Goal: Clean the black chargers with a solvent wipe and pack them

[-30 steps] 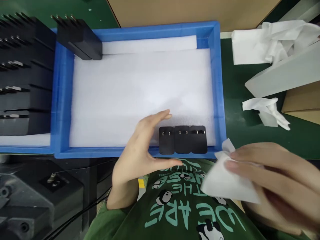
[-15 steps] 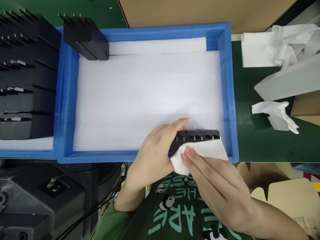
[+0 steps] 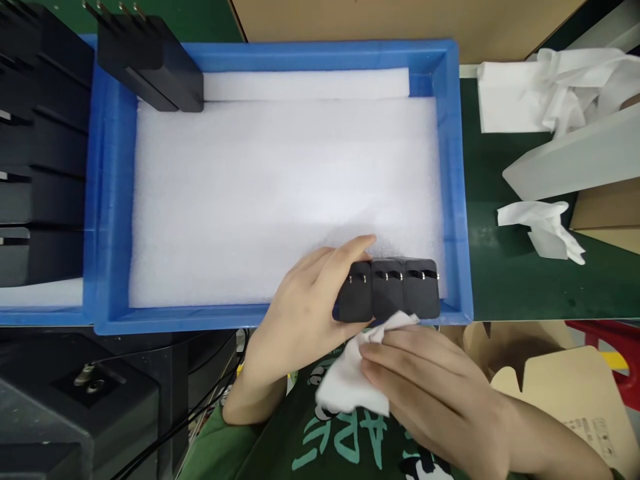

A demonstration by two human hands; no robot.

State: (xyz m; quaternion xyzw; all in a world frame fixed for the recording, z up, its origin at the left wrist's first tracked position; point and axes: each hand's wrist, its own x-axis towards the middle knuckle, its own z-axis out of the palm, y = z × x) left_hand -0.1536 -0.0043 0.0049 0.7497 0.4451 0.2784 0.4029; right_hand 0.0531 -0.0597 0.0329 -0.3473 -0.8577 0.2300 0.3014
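Observation:
Three black power adapters [image 3: 389,290] stand side by side in a row, their metal pins showing, over the near right part of the blue tray [image 3: 455,187]. My left hand [image 3: 310,307] grips the row from its left end, thumb and fingers around the end adapter. Just below the row, my right hand [image 3: 435,387] is closed on a white cloth [image 3: 357,373]. One corner of the cloth reaches the adapters' lower edge; whether it touches them I cannot tell. White foam [image 3: 280,200] lines the tray.
Black adapters [image 3: 153,60] stand in the tray's far left corner. Many more adapters [image 3: 55,147] fill another tray at the left. Crumpled white cloths [image 3: 565,87] and a smaller one [image 3: 543,227] lie on the green table at the right. An open cardboard box [image 3: 565,393] sits below.
My right hand has drawn the cloth down off the adapters' faces towards my body, uncovering them. My left hand keeps its hold. The view has shifted slightly.

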